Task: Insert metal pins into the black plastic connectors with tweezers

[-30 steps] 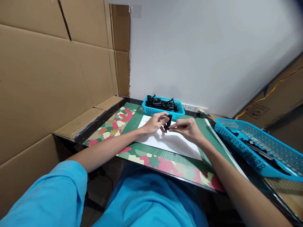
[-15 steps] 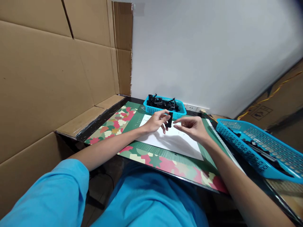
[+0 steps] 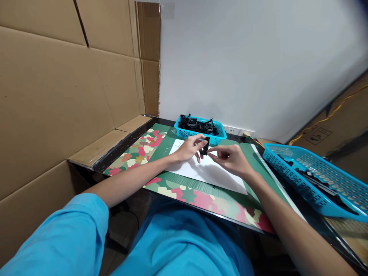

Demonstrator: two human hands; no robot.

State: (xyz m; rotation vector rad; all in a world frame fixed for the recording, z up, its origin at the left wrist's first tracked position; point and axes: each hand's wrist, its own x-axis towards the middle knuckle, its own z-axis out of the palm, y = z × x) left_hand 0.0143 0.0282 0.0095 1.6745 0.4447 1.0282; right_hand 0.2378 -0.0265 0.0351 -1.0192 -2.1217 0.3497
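My left hand [image 3: 189, 148] is closed around a slim black plastic part [image 3: 207, 145], held upright above the white paper [image 3: 221, 174]. From the right, my right hand [image 3: 230, 158] reaches in with thumb and forefinger nearly together. Its fingertips touch the lower end of the black part; whether any smaller piece lies between them is too small to tell. Behind the hands, a blue basket [image 3: 181, 133] holds a heap of black plastic parts [image 3: 195, 124].
A second blue basket [image 3: 301, 153] with long black pieces [image 3: 316, 182] stands at the right. Under the paper lies a green mat [image 3: 161, 153] with a patterned border. Cardboard [image 3: 57, 84] walls the left side; a wall socket [image 3: 232, 131] sits behind the table.
My right hand has moved slightly left and down, and its fingertips have closed onto the black part's lower end. My left hand has hardly moved.
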